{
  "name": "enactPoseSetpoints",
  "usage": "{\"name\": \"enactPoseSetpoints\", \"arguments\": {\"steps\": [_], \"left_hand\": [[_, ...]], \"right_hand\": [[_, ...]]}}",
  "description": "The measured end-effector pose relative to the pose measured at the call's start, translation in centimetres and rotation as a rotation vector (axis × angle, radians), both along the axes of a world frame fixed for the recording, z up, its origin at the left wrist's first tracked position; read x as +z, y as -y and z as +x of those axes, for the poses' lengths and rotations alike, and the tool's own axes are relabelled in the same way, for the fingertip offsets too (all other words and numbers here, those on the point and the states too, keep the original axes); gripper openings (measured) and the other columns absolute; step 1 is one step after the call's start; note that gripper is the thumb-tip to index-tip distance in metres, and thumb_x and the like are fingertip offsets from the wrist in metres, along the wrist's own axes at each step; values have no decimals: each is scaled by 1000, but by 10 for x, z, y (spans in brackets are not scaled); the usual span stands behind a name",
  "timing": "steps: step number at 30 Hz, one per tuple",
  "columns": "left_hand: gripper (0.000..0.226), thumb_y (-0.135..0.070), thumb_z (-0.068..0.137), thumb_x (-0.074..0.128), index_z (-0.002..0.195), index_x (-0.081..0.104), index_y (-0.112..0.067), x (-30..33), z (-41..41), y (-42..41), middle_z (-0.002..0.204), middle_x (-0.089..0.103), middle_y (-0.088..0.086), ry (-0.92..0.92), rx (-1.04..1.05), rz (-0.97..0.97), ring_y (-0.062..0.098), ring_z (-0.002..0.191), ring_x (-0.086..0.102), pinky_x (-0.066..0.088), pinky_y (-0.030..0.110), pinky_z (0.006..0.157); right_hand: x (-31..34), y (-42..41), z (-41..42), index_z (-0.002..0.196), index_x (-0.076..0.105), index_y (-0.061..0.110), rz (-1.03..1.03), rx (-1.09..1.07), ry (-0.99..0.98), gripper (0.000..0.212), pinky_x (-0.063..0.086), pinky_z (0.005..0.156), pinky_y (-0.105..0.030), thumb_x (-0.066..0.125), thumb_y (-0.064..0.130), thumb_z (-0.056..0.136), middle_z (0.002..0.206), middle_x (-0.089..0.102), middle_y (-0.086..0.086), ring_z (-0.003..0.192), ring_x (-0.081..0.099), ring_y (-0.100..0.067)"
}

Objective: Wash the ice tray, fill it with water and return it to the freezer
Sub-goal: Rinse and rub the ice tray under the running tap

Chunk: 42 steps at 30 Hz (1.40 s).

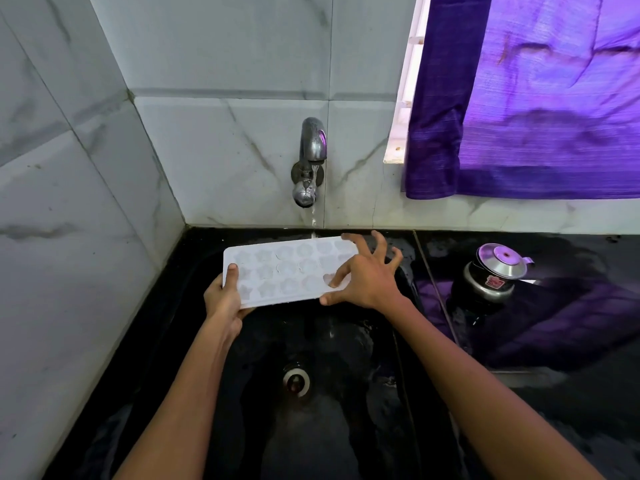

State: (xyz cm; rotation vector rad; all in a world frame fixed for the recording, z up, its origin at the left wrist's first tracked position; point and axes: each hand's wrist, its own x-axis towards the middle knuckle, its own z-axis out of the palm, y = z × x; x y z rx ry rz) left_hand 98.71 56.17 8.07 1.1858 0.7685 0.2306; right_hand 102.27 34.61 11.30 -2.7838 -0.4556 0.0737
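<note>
Head view: your left hand (pixel 223 299) grips the light, wet, likely slippery ice tray (pixel 277 271) by its end; right hand (pixel 363 275), fingers spread, rubs it.

I saw a matt white plastic ice tray (pixel 287 268), a dull metal tap (pixel 311 157) (water-spotted), glossy wet black surface (pixel 571 341), veined marble-look wall tiles (pixel 207 150), woven purple curtain (pixel 540 109).

Dim, purple-tinted window (pixel 408 98) light — wide-angle edge distortion.

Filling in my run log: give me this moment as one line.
stage: washing | white plastic ice tray: over black sink, under running metal tap | left hand: grips tray | right hand: fingers spread on tray
</note>
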Motion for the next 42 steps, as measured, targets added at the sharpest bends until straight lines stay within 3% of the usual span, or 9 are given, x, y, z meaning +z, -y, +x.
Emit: {"name": "enactPoseSetpoints", "arguments": {"steps": [4,7,10,15,21,26,32,37,42], "left_hand": [[34,-32,97,48,123,56,-11,0,2,4,110,63,8,3,-17,14,26,95,62,52,41,75],[34,-32,97,49,123,56,-11,0,3,9,109,63,8,7,-32,23,26,93,62,52,40,72],[34,-34,96,50,121,58,-12,-1,3,14,106,64,7,11,-49,29,26,91,63,53,36,63],[27,-32,97,50,115,57,-14,-1,4,12,106,63,9,15,-31,6,26,91,63,53,37,63],[28,-31,97,49,115,57,-12,-4,2,9,105,63,9,20,-16,15,26,88,63,54,38,66],[31,-30,97,48,119,57,-10,-2,3,5,106,63,9,21,-21,15,27,92,62,54,38,68],[29,-30,97,49,118,57,-11,-3,1,5,102,63,7,40,-43,50,20,80,63,53,36,61],[21,-30,97,49,111,57,-15,-1,2,8,93,63,4,31,-26,7,19,77,62,52,35,59],[28,-30,97,50,116,58,-11,-2,1,3,98,64,6,43,15,17,23,83,63,53,37,62]], "right_hand": [[9,4,9,67,67,36,161,-13,-98,38,-4,109,-61,78,68,49,148,26,17,143,-3,-24],[12,-3,19,87,63,39,265,-24,-73,36,2,109,-56,66,69,68,148,29,14,142,6,-20],[9,-13,30,110,60,40,120,17,-62,38,3,109,-60,58,63,80,154,21,9,145,-1,-28],[9,-28,36,120,59,44,-170,86,-1,34,-2,109,-63,42,55,93,159,8,9,145,-11,-34],[19,-41,40,89,74,31,-188,68,203,22,0,108,-64,68,49,78,157,16,10,144,-8,-32],[12,-46,43,111,66,37,-320,157,78,24,-1,110,-64,49,42,94,160,-7,2,143,-17,-38],[16,-45,42,93,72,32,-203,123,151,14,3,109,-63,68,37,81,158,7,7,144,-9,-34],[15,-47,41,108,65,33,-354,154,60,21,-1,109,-65,50,36,94,160,-9,2,143,-18,-38],[18,-41,36,78,75,30,-26,-35,261,21,8,109,-57,75,49,69,150,28,14,142,5,-30]]}}
